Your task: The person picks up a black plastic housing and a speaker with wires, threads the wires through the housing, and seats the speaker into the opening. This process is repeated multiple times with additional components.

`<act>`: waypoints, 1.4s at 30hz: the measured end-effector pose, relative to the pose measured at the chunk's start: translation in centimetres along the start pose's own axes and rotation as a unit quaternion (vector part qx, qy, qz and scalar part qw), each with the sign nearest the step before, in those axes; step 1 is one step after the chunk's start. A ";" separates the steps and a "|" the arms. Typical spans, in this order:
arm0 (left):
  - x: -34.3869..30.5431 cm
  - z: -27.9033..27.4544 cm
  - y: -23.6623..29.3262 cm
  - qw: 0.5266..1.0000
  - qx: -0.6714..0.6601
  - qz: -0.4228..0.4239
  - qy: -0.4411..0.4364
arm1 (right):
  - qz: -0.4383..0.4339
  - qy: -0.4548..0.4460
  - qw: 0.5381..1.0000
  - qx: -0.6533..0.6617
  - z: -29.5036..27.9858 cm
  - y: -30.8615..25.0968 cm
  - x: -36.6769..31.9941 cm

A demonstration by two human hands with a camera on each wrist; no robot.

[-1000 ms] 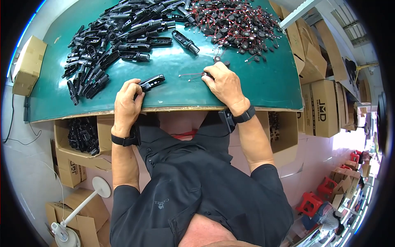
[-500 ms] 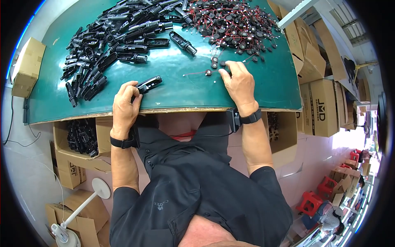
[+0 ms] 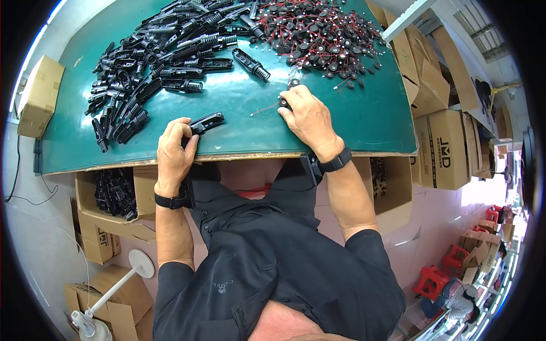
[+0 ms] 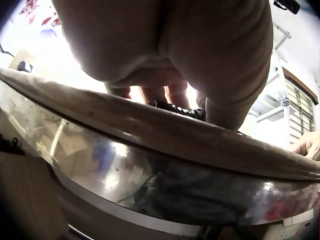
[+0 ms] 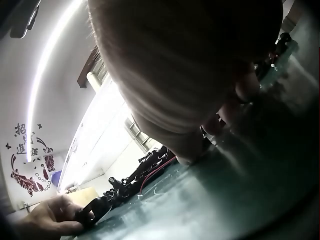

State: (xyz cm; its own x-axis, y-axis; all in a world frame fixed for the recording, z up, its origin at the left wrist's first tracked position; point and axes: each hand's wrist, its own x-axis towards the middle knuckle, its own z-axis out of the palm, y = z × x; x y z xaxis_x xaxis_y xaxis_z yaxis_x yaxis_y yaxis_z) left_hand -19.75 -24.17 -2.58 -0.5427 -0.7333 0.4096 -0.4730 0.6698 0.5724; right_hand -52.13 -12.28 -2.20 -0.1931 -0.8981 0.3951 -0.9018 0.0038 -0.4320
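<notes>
My left hand (image 3: 176, 146) grips one end of a black plastic housing (image 3: 207, 123) near the table's front edge. The housing's slotted part points away to the right, while its other end is hidden in my fingers. In the left wrist view a dark ribbed bit of this housing (image 4: 181, 110) shows beneath the palm. Between thumb and fingertips, my right hand (image 3: 310, 118) pinches a small round black disc (image 3: 283, 103) at the tabletop. Thin wire leads (image 3: 263, 110) trail from it to the left. Another wired disc (image 3: 293, 83) lies just beyond the fingers.
A large heap of black housings (image 3: 170, 51) covers the back left of the green table (image 3: 239, 136). Discs with red wires (image 3: 324, 37) are piled at the back right. One single housing (image 3: 251, 64) lies between the heaps. Cardboard boxes (image 3: 443, 149) stand right of the table.
Half a second ago my right hand was off to the right, apart from the disc and its leads. It has moved left and now pinches the disc. My left hand still holds the housing.
</notes>
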 end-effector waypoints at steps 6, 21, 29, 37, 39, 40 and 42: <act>0.1 0.2 -0.1 1.000 0.002 0.004 0.001 | -0.007 -0.075 0.997 -0.011 0.0 0.3 1.2; 0.3 -0.6 0.6 1.000 -0.012 0.018 -0.010 | -0.074 -0.066 0.994 0.052 0.8 -1.1 0.9; 0.8 -0.6 0.3 0.999 0.021 0.046 0.003 | -0.034 -0.030 0.997 0.062 1.6 -1.7 1.1; 0.3 -0.5 1.5 0.997 0.060 -0.039 0.000 | -0.058 -0.033 0.996 0.056 1.1 -1.8 0.7; 0.5 -0.7 2.2 0.995 0.064 -0.077 -0.002 | -0.057 -0.035 0.996 0.063 1.4 -1.4 0.7; 0.4 -0.8 2.5 0.994 0.055 -0.097 -0.019 | -0.055 -0.037 0.996 0.066 1.5 -1.3 0.7; 0.4 -0.9 2.9 0.988 0.037 -0.138 -0.053 | -0.056 -0.025 0.996 0.065 1.7 -1.1 0.7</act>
State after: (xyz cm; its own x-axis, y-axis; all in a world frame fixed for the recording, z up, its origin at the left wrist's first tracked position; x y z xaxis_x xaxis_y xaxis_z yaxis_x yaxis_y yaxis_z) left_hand -20.68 -22.61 -0.10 -0.4545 -0.8750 0.1665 -0.6596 0.4563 0.5973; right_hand -50.65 -13.61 -2.82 -0.0714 -0.9104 0.4075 -0.8585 -0.1519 -0.4898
